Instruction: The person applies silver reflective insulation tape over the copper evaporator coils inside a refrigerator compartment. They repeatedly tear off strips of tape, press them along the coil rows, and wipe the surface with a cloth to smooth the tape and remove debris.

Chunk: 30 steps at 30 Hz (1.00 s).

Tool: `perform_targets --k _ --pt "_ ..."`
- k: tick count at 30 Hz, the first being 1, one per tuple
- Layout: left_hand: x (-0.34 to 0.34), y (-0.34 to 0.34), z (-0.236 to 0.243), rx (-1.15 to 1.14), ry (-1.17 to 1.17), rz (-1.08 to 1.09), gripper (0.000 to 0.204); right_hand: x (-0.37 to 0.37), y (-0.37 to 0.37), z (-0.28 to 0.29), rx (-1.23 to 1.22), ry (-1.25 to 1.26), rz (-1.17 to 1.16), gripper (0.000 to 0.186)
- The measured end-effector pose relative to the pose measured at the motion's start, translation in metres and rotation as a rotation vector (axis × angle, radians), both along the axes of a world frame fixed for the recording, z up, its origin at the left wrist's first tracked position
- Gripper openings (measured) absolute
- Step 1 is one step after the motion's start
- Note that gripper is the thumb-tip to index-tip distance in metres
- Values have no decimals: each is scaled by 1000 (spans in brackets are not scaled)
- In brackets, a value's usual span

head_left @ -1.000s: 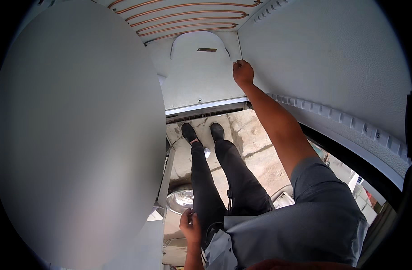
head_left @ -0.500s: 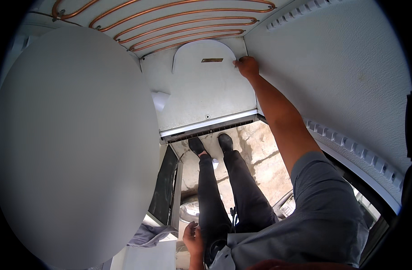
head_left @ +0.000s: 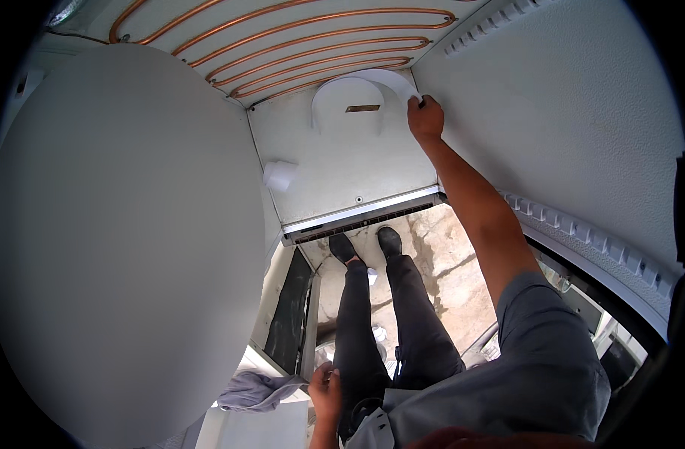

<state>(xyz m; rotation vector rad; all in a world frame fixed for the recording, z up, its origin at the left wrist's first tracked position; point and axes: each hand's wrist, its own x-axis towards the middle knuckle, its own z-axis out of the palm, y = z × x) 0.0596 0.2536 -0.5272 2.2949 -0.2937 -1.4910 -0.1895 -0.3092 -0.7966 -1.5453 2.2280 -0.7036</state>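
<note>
The right hand [head_left: 425, 117], at the far right of the white panel [head_left: 335, 176], has its fingers closed and pinches the right end of a white strip [head_left: 390, 80]. The strip curves leftward from that grip in an arch, close to a small brown plate [head_left: 363, 108] on the panel. Copper tubing [head_left: 320, 34] runs in rows beyond the strip on the far side. A white crumpled piece [head_left: 280, 176] lies at the panel's left edge. The left hand [head_left: 325, 389] is on the near side, beside the person's dark trouser leg [head_left: 354, 329], fingers bent; whether it grips anything cannot be told. A grey cloth [head_left: 256, 391] lies just left of it. A large pale rounded surface [head_left: 133, 247] occupies the left side.
</note>
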Motion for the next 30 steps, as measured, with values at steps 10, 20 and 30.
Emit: perform_targets --k 10,20,30 --pt "-1 -91 26 -370 94 -134 22 27 14 227 -335 -590 -34 23" --pt "-45 -152 136 -761 179 68 18 56 208 408 -476 -706 372 16" --pt "-116 -136 230 -957 304 183 13 0 384 489 -474 -404 787 22"
